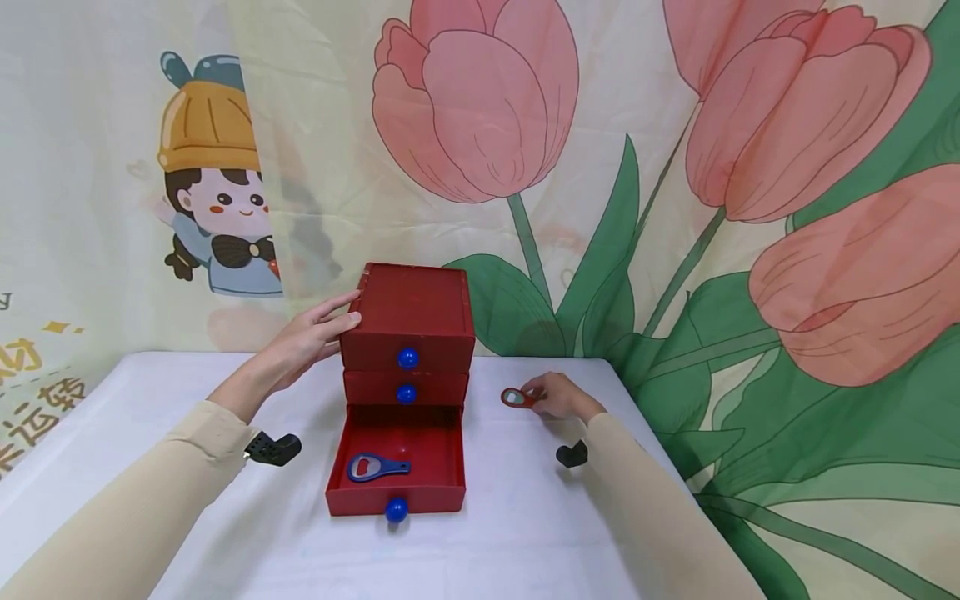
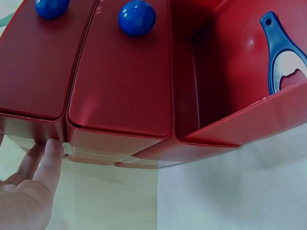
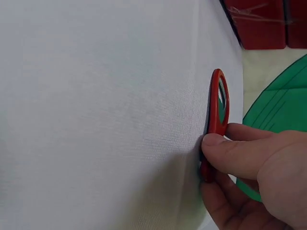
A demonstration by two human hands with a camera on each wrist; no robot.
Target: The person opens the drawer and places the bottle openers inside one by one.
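A red three-drawer cabinet [image 1: 412,302] with round blue knobs stands on the white table, its bottom drawer [image 1: 438,465] pulled out and the upper two closed. Inside that drawer lies a blue bottle opener [image 1: 392,467] with a metal insert. My left hand [image 1: 300,343] touches the cabinet's left side near the top, fingers extended; in the left wrist view the fingertips [image 2: 53,147] press its wall. To the right of the cabinet, my right hand [image 1: 562,397] pinches a red bottle opener [image 3: 214,112] by its handle between thumb and fingers, with the ring end facing the cabinet.
A white cloth [image 1: 525,533] covers the table. Behind it hangs a curtain [image 1: 322,125] printed with large tulips and a cartoon child. Black wrist camera mounts [image 1: 273,448] stick out from both sleeves.
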